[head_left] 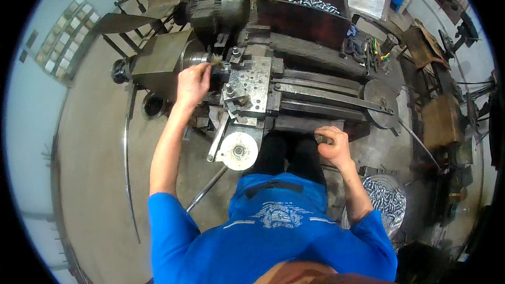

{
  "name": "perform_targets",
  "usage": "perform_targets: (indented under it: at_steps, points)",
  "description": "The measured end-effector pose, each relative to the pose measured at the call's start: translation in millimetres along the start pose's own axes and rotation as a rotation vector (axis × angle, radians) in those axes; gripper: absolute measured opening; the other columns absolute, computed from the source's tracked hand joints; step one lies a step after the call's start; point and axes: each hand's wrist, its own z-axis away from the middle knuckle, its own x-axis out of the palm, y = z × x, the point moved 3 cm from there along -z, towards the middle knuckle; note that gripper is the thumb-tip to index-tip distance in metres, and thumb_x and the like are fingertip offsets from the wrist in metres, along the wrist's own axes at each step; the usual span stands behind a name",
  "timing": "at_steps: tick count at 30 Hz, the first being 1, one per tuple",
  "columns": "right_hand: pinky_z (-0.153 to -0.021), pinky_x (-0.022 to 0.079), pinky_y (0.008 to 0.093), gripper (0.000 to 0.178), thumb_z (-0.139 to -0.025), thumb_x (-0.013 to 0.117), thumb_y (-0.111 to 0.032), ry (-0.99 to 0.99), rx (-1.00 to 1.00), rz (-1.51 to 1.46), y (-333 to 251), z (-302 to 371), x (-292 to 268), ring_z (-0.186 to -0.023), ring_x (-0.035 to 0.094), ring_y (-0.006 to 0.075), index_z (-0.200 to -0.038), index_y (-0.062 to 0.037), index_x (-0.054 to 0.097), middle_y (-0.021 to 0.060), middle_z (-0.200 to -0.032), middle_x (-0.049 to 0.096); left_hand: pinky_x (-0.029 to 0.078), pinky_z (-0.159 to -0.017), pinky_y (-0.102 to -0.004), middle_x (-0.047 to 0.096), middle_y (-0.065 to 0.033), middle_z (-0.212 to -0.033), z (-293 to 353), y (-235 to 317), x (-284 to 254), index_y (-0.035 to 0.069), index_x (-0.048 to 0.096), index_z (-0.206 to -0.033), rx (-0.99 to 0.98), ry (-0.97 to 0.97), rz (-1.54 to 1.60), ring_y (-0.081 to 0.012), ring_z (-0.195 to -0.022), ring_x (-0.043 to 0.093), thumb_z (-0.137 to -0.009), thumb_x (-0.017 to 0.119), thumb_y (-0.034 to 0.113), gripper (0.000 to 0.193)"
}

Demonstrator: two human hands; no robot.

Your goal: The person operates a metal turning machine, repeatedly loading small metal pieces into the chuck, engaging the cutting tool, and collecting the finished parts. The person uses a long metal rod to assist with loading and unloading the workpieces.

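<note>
My left hand [193, 85] is closed beside the spindle [195, 55] of a small lathe. From its fingertips sticks a pale, bristly tuft that looks like a small brush [216, 60], close to the spindle's end. Just right of it lies the drilled metal slide plate [256, 81], carrying a tool post bolt [236, 52] at the back and a clamped tool holder [235, 99] at the front. My right hand [334, 144] hangs at the machine's front edge with curled fingers. Whatever it may hold is hidden.
A round pale handwheel [231, 159] juts toward me. Behind the lathe, a dark metal bin [302, 23] holds small shiny metal pieces, near a motor [220, 11]. More pieces fill a basket [404, 200] at lower right. Hand tools [370, 55] lie at the back right, beyond a disc [380, 102].
</note>
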Motion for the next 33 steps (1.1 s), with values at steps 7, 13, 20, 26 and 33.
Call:
perform_targets:
  at_steps: [7, 13, 20, 26, 33]
  points:
    - [-0.085, 0.047, 0.0355, 0.035, -0.056, 0.063, -0.012, 0.175, 0.113, 0.108, 37, 63, -44, -0.097, 0.059, 0.0312, -0.090, -0.0014, 0.066, 0.0165, -0.110, 0.061, 0.049, -0.060, -0.0321, 0.064, -0.0157, -0.078, -16, -14, -44, 0.005, 0.064, -0.099, -0.097, 0.281, -0.037, -0.0269, -0.066, 0.063, -0.086, 0.060, 0.016, 0.018]
    - [-0.081, 0.047, 0.0366, 0.044, -0.057, 0.064, -0.018, 0.165, 0.200, 0.217, 74, 110, -39, -0.090, 0.061, 0.0310, -0.098, -0.0033, 0.066, 0.0174, -0.098, 0.064, 0.044, -0.087, -0.0304, 0.057, -0.0065, -0.122, 0, -114, -64, 0.011, 0.055, -0.124, -0.217, -0.238, -0.148, -0.0193, -0.106, 0.057, -0.093, 0.047, 0.029, 0.037]
    - [-0.068, 0.050, 0.0345, 0.053, -0.058, 0.063, -0.021, 0.361, 0.729, -0.022, 114, 186, -75, -0.074, 0.064, 0.0296, -0.107, -0.0034, 0.063, 0.0152, -0.085, 0.067, 0.038, -0.097, -0.0379, 0.047, -0.0189, -0.130, -9, -165, -73, 0.004, 0.043, -0.132, -0.157, -0.286, -0.054, -0.0309, -0.117, 0.047, -0.094, 0.040, 0.044, 0.055]
    - [-0.079, 0.051, 0.0385, 0.035, -0.057, 0.064, -0.025, 0.413, 1.051, 0.749, 185, 312, -154, -0.088, 0.062, 0.0310, -0.088, -0.0093, 0.069, 0.0154, -0.097, 0.064, 0.052, -0.060, -0.0276, 0.053, -0.0173, -0.122, 3, -206, -86, 0.002, 0.041, -0.133, -0.304, -0.136, -0.012, -0.0226, -0.095, 0.059, -0.094, 0.043, 0.041, 0.055]
    - [-0.094, 0.043, 0.0331, 0.040, -0.056, 0.061, -0.017, -0.068, 0.775, 0.599, 152, 268, -146, -0.110, 0.053, 0.0274, -0.093, -0.0044, 0.068, 0.0113, -0.127, 0.052, 0.049, -0.077, -0.0370, 0.064, -0.0198, -0.103, 22, -43, -120, 0.003, 0.059, -0.116, -0.336, -0.187, -0.128, -0.0290, -0.086, 0.062, -0.091, 0.052, 0.031, 0.038]
